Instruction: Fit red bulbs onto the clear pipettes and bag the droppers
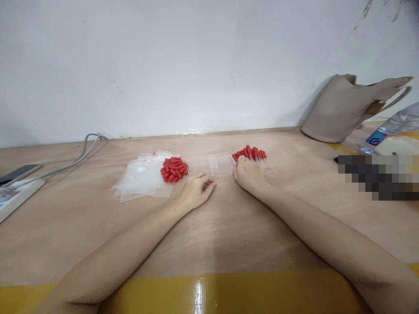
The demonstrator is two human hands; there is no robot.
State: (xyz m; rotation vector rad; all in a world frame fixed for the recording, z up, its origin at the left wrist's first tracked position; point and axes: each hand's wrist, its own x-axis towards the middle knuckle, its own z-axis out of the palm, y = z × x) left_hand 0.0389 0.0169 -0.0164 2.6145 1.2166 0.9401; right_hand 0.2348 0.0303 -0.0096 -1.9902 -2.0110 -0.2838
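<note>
My left hand [198, 189] rests on the table with its fingers curled in; whatever they hold, if anything, is hidden. Just behind it lies a row of thin clear tubes [214, 165]. To its left is a pile of red rubber bulbs [173, 169], beside a fanned stack of clear plastic bags [140, 176]. My right hand [249, 173] is closed at the right end of the tube row, and its fingertips are out of sight. Against it sits a group of droppers [255, 153], clear tubes with red bulbs on their far ends. The hand covers part of this group.
A grey-beige bag [340, 109] leans by the wall at the right, near a plastic bottle [389, 128]. On the far left are a phone [19, 173], a grey cable [73, 161] and a light tray-like object [24, 198]. Yellow tape [163, 292] runs along the table's front edge.
</note>
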